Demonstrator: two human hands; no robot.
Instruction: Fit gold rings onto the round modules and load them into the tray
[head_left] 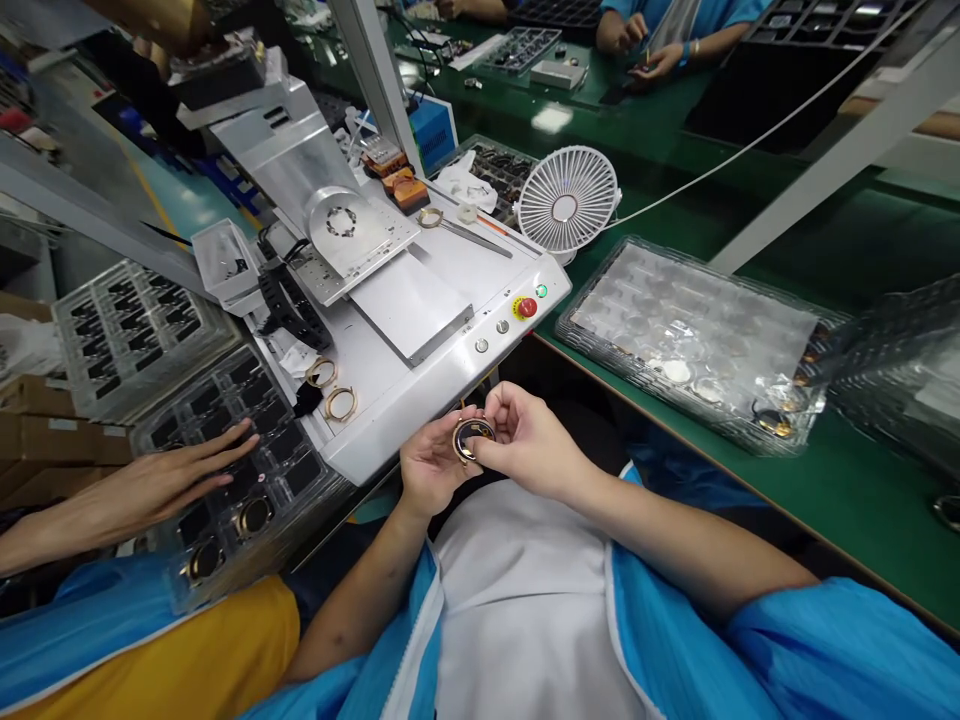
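Observation:
In front of my body, just off the edge of the white machine (420, 400), I hold a round watch case (466, 440) with a gold rim and dark inside. The fingers of my left hand (431, 462) support it from the left and below. My right hand (534, 440) is closed at its right side, with the thumb on the inner face and bent fingers at the rim. Small gold and dark parts show inside the case; my fingers partly cover them. Two gold rings (340, 404) lie on the machine's near left corner.
A co-worker's hand (187, 470) reaches over a tray of dark watch parts (289, 440) at left. Right of the machine stand a white fan (566, 205) and stacked clear trays (675, 340). A red button (527, 308) sits on the machine's front panel.

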